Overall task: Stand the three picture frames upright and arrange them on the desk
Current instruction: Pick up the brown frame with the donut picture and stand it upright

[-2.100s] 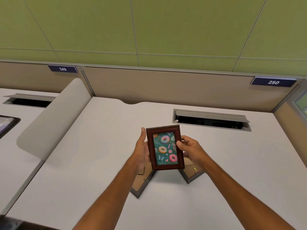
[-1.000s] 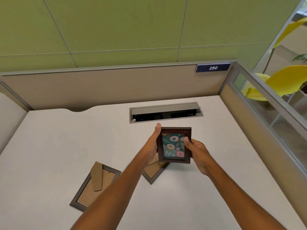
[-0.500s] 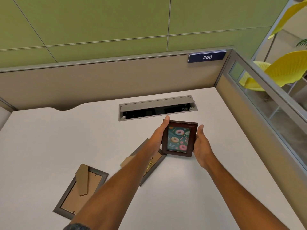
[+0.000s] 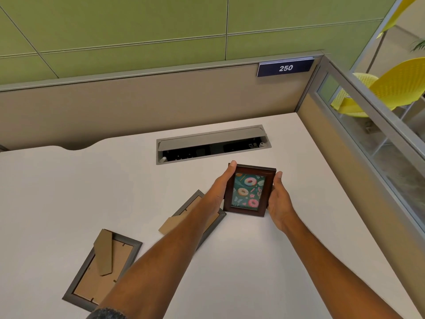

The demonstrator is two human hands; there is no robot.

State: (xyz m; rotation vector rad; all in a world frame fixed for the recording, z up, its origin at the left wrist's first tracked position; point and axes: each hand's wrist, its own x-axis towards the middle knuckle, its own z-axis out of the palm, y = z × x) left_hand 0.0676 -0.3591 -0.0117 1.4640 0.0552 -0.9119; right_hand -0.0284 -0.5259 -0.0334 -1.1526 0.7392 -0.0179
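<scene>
A dark brown frame (image 4: 249, 190) with a doughnut picture stands upright, its lower edge at the white desk (image 4: 92, 185) toward the right. My left hand (image 4: 222, 185) grips its left side and my right hand (image 4: 277, 199) its right side. A grey frame (image 4: 104, 268) lies face down at the lower left, cardboard stand showing. Another grey frame (image 4: 195, 204) lies face down in the middle, partly hidden under my left forearm.
An open cable tray (image 4: 212, 146) is set into the desk just behind the brown frame. Beige partition walls close the back and the right side. A "250" sign (image 4: 285, 68) hangs on the back partition. Yellow chairs (image 4: 391, 86) sit beyond the glass.
Both hands carried the brown frame to the right and down until its lower edge reached the desk. The two grey frames stay flat.
</scene>
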